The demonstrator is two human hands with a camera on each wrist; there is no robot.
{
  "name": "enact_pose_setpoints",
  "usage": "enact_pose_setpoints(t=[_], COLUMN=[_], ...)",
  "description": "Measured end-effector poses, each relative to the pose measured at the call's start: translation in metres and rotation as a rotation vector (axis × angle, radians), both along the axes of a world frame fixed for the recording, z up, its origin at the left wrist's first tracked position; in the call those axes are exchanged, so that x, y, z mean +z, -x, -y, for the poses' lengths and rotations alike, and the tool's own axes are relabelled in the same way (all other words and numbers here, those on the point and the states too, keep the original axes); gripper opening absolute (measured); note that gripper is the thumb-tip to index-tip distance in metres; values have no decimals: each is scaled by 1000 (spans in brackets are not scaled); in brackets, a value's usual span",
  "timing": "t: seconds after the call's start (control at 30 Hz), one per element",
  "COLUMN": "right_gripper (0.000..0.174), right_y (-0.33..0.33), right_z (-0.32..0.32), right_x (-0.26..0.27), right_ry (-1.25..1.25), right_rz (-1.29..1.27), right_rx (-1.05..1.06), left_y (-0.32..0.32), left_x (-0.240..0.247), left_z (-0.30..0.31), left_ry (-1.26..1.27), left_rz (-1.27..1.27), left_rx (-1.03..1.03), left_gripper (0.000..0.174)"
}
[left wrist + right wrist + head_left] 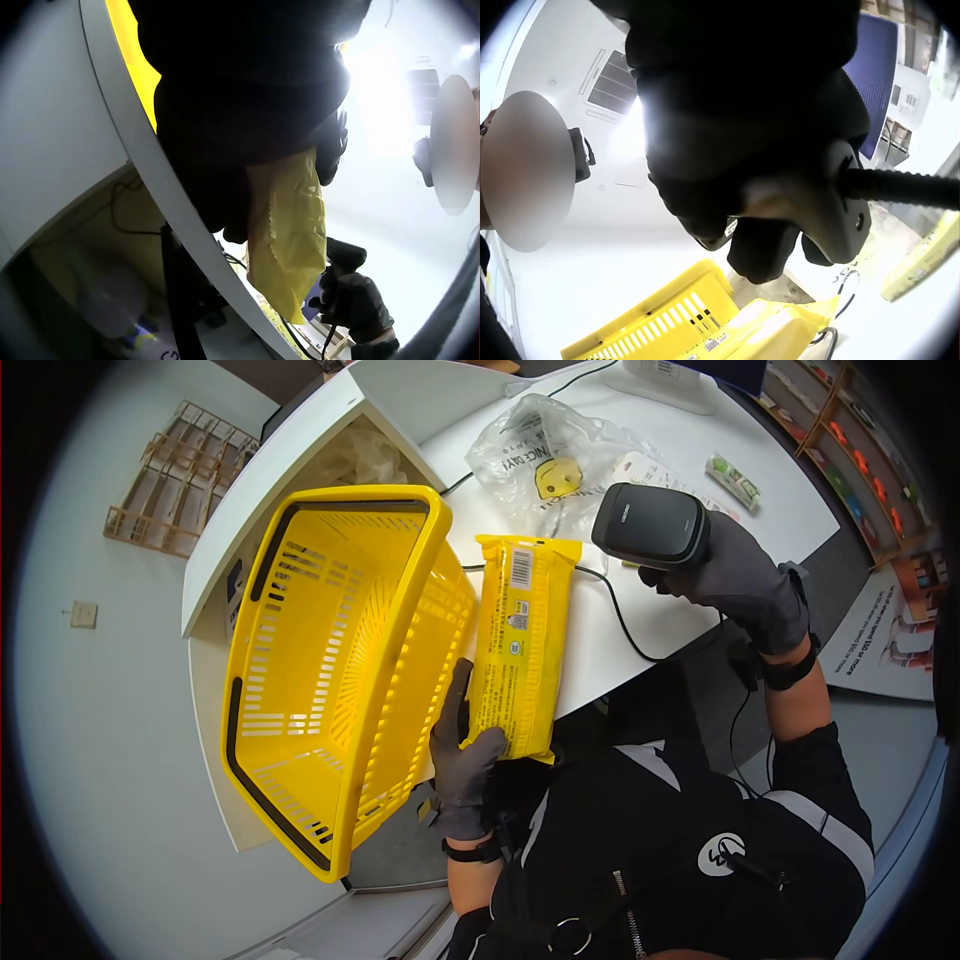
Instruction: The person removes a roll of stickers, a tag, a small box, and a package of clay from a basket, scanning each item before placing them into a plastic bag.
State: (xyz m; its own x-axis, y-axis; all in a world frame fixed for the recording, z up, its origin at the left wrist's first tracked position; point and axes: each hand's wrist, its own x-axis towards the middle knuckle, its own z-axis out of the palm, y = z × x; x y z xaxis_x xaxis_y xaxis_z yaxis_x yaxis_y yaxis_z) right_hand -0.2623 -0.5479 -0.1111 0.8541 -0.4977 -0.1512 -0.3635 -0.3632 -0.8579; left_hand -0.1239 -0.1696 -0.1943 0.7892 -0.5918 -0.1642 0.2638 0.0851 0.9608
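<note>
In the head view my gloved left hand (465,785) holds the lower end of a yellow plastic packet (522,650), thumb across its printed face. The packet's barcode is at its far end, facing up. My gloved right hand (755,585) grips a black handheld barcode scanner (650,525), its head pointing left, above and right of the packet. The left wrist view shows the packet's crimped yellow end (289,232) below the dark glove, with the scanner (346,255) beyond. In the right wrist view the packet (761,330) lies below the scanner's handle.
A yellow shopping basket (388,660) with black handles stands left of the packet, tilted in view. On the white table (605,680) lie a clear plastic bag (500,455) with a smiley print, a small green-and-white packet (733,482) and a black cable (625,625).
</note>
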Motion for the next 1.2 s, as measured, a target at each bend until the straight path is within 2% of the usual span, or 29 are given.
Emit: enact_pose_setpoints(t=[0.13, 0.43, 0.7, 0.8, 0.97, 1.1, 1.2], right_gripper=[48, 50, 63, 36, 35, 36, 37], right_y=[-3, -4, 4, 12, 19, 20, 19], right_z=[-7, -20, -20, -21, -16, -19, -15], right_x=[7, 5, 22, 21, 19, 21, 17], right_ry=[-44, -114, -91, -104, -53, -113, -91], right_rz=[-93, -98, -88, 22, 55, 72, -10], right_rx=[13, -15, 25, -34, -82, -123, -79], left_y=[-2, -7, -9, -11, -7, -8, -9], left_x=[-3, -3, -3, -3, 1, 1, -2], left_z=[0, -4, -4, -5, -1, -1, -1], left_ry=[-41, -29, -50, -67, -46, -19, -10], left_rz=[34, -16, -4, -7, -16, -26, -30], left_rx=[-12, -50, -71, -78, -65, -72, -77], left_gripper=[98, 100, 99, 98, 97, 96, 97])
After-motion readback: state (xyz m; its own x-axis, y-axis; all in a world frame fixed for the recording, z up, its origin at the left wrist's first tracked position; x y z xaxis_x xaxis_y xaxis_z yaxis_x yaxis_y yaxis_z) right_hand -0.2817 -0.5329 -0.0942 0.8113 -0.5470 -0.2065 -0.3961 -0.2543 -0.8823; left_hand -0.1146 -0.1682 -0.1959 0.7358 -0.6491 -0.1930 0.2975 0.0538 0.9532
